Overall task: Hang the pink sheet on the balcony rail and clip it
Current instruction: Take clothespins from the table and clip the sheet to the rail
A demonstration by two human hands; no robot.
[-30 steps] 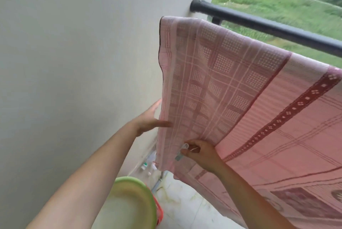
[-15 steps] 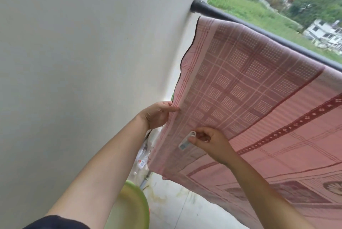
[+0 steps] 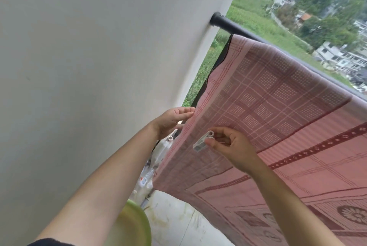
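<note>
The pink patterned sheet [image 3: 278, 110] hangs draped over the black balcony rail [image 3: 224, 22], which meets the white wall at the upper middle. My left hand [image 3: 170, 120] touches the sheet's left edge with fingers nearly straight, partly behind the cloth. My right hand [image 3: 232, 146] pinches a white clothes clip [image 3: 203, 143] in front of the sheet, a little right of that edge. The clip is not on the cloth.
A white wall [image 3: 89, 67] fills the left side. A green basin [image 3: 133, 226] sits low between my arms. Bottles and plastic items [image 3: 151, 170] stand on the floor by the wall. Beyond the rail lie fields and buildings.
Both hands have risen along the sheet's left edge. The view has tilted upward, showing more of the landscape. The clip stays in my right hand.
</note>
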